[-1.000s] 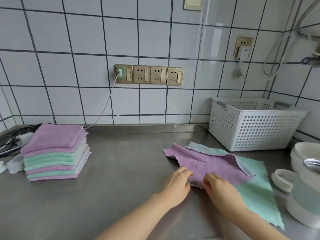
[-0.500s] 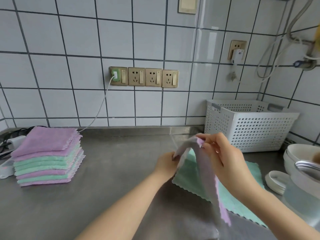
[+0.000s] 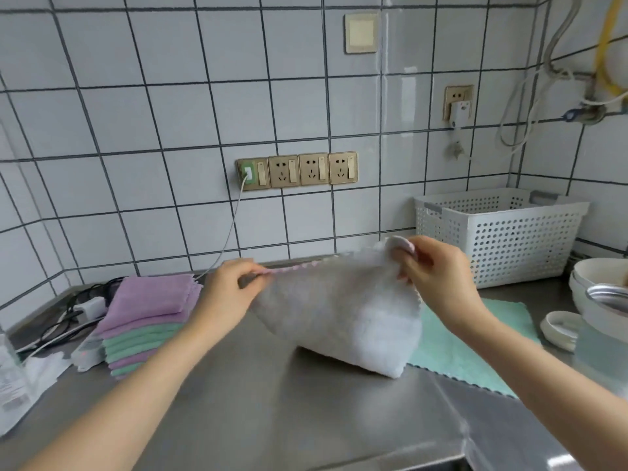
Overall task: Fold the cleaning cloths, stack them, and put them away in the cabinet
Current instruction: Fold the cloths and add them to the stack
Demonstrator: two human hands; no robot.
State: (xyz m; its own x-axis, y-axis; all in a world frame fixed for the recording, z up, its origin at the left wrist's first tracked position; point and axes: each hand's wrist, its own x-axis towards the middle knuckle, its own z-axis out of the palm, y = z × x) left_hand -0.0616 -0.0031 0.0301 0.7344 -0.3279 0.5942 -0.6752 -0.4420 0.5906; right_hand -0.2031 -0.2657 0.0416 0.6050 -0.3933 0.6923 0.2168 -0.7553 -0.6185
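Grey-white on the side facing the camera, with a pink scalloped edge along its top, the cloth [image 3: 339,311] hangs stretched between the two hands above the steel table [image 3: 272,402], its lower end sagging down to touch the metal. The left hand [image 3: 231,294] is closed, pinching the top corner at about nine o'clock of the cloth; the right hand [image 3: 438,277] is closed on the opposite corner at about two o'clock, the fabric curled over its fingertips. A mint green cloth [image 3: 475,345] lies flat on the table under and beyond the right forearm, at four o'clock from the held one. Well apart at nine o'clock sits the stack of folded cloths [image 3: 149,317], purple and green layers, with a purple one on top. A white perforated basket [image 3: 503,229] stands against the tiled wall at two o'clock.
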